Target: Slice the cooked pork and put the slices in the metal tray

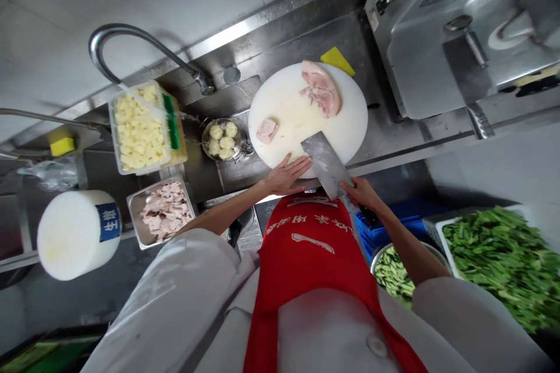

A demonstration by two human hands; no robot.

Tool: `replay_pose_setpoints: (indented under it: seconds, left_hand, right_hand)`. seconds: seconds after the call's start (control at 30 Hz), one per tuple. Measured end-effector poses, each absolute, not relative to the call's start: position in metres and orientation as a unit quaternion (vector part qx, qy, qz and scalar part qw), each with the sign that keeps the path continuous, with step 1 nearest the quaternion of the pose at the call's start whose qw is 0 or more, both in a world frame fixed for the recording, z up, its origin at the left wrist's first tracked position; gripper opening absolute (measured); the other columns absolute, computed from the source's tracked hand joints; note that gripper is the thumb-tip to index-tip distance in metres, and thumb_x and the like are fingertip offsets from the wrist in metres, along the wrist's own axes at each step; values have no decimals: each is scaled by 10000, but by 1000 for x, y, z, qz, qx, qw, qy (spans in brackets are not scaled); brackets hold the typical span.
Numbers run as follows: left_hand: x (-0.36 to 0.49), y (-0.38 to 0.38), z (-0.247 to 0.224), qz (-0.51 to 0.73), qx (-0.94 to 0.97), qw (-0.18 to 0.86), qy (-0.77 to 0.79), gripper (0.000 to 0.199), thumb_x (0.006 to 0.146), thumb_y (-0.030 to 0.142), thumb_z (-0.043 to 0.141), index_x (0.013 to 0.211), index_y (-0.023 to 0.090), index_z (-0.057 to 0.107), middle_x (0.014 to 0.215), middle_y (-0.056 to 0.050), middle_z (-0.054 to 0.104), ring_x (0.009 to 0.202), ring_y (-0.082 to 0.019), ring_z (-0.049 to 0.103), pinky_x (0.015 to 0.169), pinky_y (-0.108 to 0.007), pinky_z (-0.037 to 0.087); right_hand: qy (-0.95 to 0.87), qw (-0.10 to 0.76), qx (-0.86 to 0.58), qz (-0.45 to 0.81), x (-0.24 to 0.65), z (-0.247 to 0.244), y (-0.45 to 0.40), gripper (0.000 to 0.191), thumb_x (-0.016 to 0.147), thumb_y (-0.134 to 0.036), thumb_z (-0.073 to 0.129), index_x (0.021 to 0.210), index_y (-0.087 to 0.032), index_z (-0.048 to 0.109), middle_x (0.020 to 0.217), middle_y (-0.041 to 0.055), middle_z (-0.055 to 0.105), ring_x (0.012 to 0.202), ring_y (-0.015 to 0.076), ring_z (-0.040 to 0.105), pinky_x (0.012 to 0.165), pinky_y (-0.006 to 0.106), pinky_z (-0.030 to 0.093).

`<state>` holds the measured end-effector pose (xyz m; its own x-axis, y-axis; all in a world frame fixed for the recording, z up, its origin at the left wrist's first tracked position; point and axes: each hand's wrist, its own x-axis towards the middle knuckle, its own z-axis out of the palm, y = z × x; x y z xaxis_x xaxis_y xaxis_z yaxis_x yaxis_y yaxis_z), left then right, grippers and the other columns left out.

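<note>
My right hand (361, 193) grips the dark handle of a wide cleaver (326, 160), whose blade lies over the near edge of the round white cutting board (289, 93). Flat at that same edge rests my left hand (289, 177), fingers spread and pointing toward the blade, with nothing in it. A large piece of pale pink meat (322, 88) sits at the back right of the board. A smaller meat chunk (266, 130) lies on the board's left side.
Left of the board are a colander of pale balls (223, 139), a tub of pale cubes (142, 128), a metal tray of cut meat (144, 233) and a faucet (144, 35). A yellow sponge (338, 61) lies behind; leafy greens (503, 256) stand at right.
</note>
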<state>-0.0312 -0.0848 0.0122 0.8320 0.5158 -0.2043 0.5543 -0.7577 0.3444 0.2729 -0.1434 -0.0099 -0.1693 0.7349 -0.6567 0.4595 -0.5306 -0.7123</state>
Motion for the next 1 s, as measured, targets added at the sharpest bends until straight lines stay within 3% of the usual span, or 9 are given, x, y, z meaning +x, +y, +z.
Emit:
replay_pose_setpoints:
  seconds: [0.4, 0.87, 1.0]
  left_hand:
    - [-38, -86, 12, -18, 939, 196, 281, 829, 961, 598, 362, 1578, 164, 18, 1627, -111, 175, 1525, -265, 162, 1247, -507, -21]
    - [-50, -87, 12, -24, 937, 210, 277, 790, 973, 573, 351, 1580, 148, 77, 1624, -118, 187, 1523, -258, 173, 1252, -483, -16]
    - [-51, -87, 12, -15, 938, 210, 275, 793, 973, 586, 335, 1579, 145, 76, 1623, -119, 193, 1522, -253, 176, 1253, -485, 6]
  right_hand:
    - [-531, 35, -648, 545, 281, -8, -154, 362, 849, -534, 510, 743, -188, 524, 432, -43, 499, 400, 118, 490, 432, 214, 341]
    - [-508, 39, -676, 533, 262, -6, -153, 359, 852, -510, 518, 773, -163, 566, 422, -50, 463, 391, 112, 455, 439, 222, 317]
    - [-553, 20, -688, 469, 250, -7, -144, 391, 871, -508, 497, 779, -145, 606, 516, -4, 559, 532, 145, 536, 511, 229, 345]
